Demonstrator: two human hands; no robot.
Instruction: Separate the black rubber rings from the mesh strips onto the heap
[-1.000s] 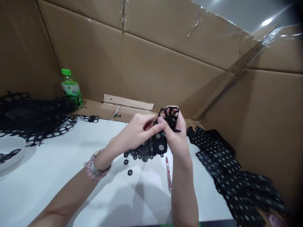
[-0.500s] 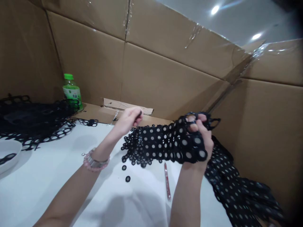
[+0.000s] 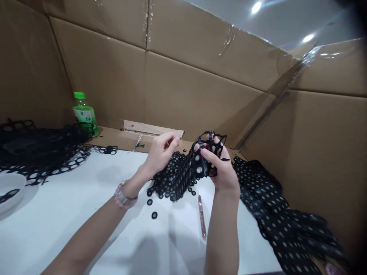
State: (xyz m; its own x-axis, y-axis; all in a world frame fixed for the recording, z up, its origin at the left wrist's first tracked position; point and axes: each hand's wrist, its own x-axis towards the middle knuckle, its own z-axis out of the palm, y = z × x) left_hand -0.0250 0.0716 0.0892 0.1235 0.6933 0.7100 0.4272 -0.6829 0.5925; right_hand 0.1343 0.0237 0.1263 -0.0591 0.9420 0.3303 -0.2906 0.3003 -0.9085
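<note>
My right hand (image 3: 222,168) grips a strip of black ring-patterned lace (image 3: 177,177) at its upper end, and the open rings stick out above the fingers. The rest of the strip hangs down, folded, towards the white table top (image 3: 57,229). My left hand (image 3: 162,152) is just left of the strip with its fingers curled together. Whatever its fingertips may pinch is hidden. Two loose black rings (image 3: 154,215) lie on the table below the lace. A beaded bracelet (image 3: 123,198) circles my left wrist.
A slim red pen-like tube (image 3: 202,215) lies below my right hand. Black polka-dot fabric (image 3: 275,206) spreads to the right. A heap of black lace (image 3: 37,147), a white bowl (image 3: 8,187) and a green-capped bottle (image 3: 84,114) stand left, before cardboard walls (image 3: 200,91).
My right hand has moved left and the lace, stretched out half a second ago, is now bunched and folded. My left hand has come down closer to the lace.
</note>
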